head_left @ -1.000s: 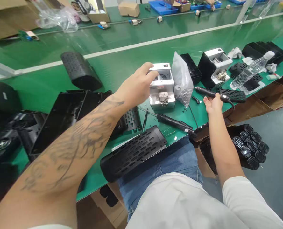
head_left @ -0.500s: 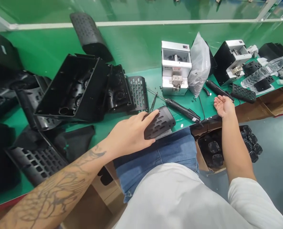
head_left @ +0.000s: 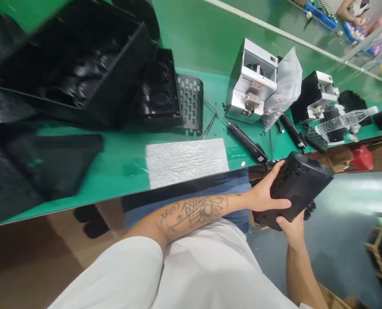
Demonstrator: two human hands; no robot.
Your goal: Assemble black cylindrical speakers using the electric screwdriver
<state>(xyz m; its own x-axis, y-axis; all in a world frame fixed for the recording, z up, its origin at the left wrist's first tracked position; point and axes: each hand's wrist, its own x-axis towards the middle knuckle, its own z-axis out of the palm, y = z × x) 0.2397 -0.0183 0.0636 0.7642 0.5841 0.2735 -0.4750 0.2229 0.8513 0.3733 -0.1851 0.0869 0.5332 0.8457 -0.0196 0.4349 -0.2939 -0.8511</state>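
A black plastic housing (head_left: 302, 182) with slotted holes on one side is held tilted, off the front edge of the bench on the right. My left hand (head_left: 268, 193) grips its near left side, thumb across the flat face. From below, my right hand (head_left: 294, 227) holds the same housing, its thumb on the lower face and the other fingers hidden behind. A white foam sheet (head_left: 187, 161) lies on the green bench to the left of the hands. Just beyond them rests a black electric screwdriver (head_left: 247, 141), with tweezers (head_left: 210, 124) by its tip.
A silver screw feeder (head_left: 253, 86) stands at the back beside a clear bag (head_left: 285, 88) of screws. Black housings (head_left: 113, 86) and a perforated panel (head_left: 191, 103) crowd the left. Farther right are a second feeder (head_left: 316, 94), another screwdriver (head_left: 292, 131) and a plastic bottle (head_left: 345, 120).
The housing has left the foam sheet and moved right, off the bench edge. My right hand, empty before, now grips it together with my left. The view has turned.
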